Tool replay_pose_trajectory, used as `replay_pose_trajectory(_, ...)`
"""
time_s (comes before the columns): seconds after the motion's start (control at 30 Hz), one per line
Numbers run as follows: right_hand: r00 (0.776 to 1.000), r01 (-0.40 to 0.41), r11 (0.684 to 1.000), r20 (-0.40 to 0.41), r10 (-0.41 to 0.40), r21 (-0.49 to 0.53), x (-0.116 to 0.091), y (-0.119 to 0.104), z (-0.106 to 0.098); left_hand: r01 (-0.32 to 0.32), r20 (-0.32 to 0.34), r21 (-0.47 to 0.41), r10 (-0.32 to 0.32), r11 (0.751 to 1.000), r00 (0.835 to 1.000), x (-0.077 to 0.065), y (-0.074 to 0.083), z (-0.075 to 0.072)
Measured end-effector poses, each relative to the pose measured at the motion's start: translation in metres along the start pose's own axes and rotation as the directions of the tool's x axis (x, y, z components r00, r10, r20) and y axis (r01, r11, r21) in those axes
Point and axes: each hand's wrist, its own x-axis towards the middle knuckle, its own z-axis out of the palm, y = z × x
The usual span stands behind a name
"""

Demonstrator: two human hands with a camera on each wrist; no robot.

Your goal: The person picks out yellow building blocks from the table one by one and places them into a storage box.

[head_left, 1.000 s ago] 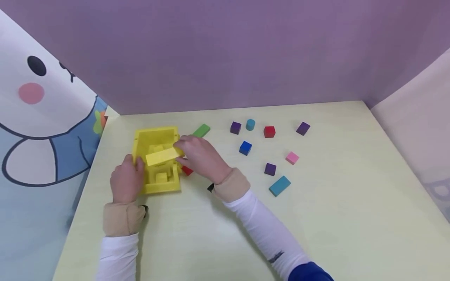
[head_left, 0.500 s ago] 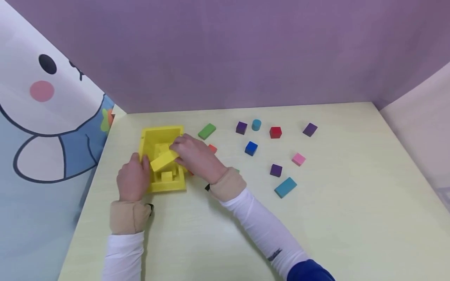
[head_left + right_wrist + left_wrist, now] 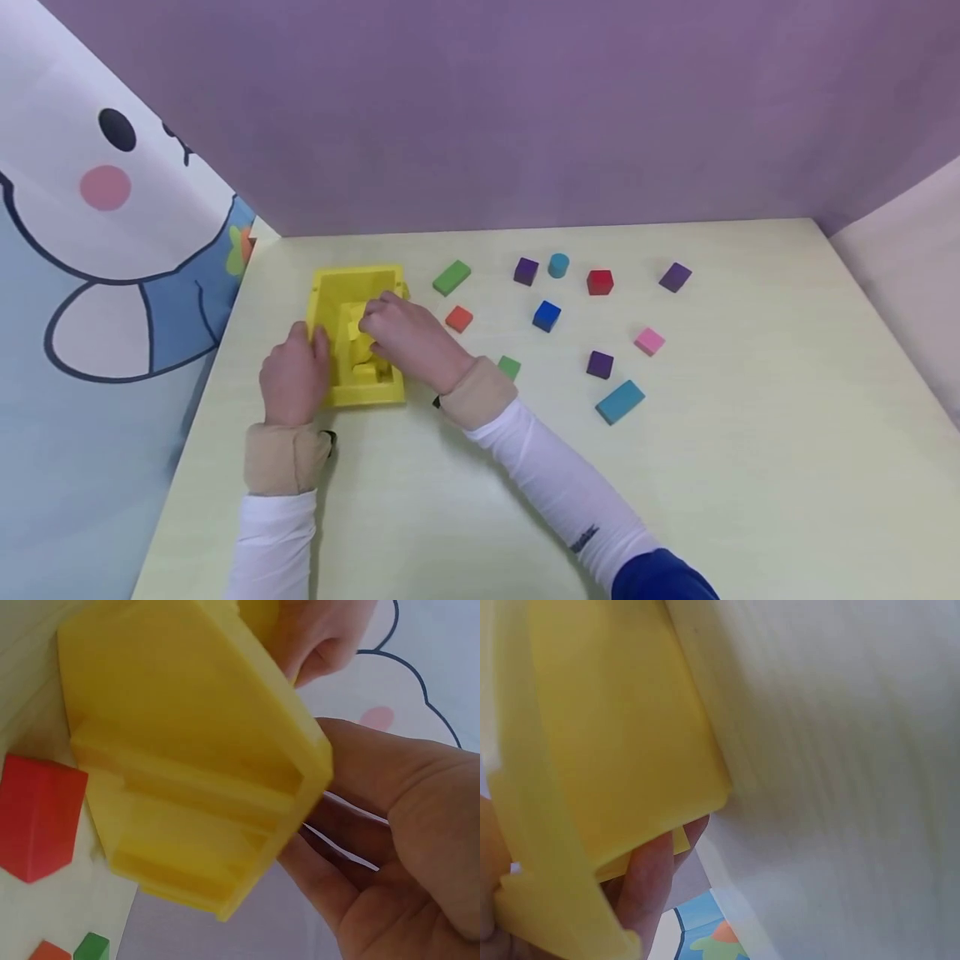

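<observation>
A yellow plastic box (image 3: 358, 398) stands on the table at the left, with several yellow blocks (image 3: 365, 372) inside. My left hand (image 3: 294, 379) grips its left wall; in the left wrist view, fingers (image 3: 646, 874) show at the wall's edge. Reaching over the right wall, my right hand (image 3: 412, 337) has its fingertips inside the box, pinching a yellow block low among the others. That block is mostly hidden by the hand and blends with the yellow around it. In the right wrist view, the box wall (image 3: 180, 697) covers the right fingertips.
Right of the box lie a green rectangular block (image 3: 452, 277), a red-orange block (image 3: 459, 318) and a green block (image 3: 509, 367) by the right wrist. Farther right are several purple, red, blue and pink blocks, plus a teal slab (image 3: 620, 402). A purple partition (image 3: 525, 117) rises behind.
My right hand has lowered the yellow block from above the rim down into the box. The left hand keeps its grip on the wall. The whole head view has shifted slightly.
</observation>
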Motion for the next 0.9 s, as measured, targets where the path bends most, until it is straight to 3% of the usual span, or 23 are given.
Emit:
replay_pose_trajectory(0.43, 0.998, -0.009, 0.997, 0.067, 0.014, -0.072, 0.013, -0.005, 0.01, 0.029, 0.031, 0.005, -0.03, 1.0, 0.999, 0.001, 0.003, 0.0)
replay_pose_trajectory(0.9, 0.993, -0.04, 0.99, 0.103, 0.054, -0.134, 0.015, -0.013, 0.012, 0.011, 0.004, 0.009, -0.012, 1.0, 1.0, 0.0, 0.005, -0.001)
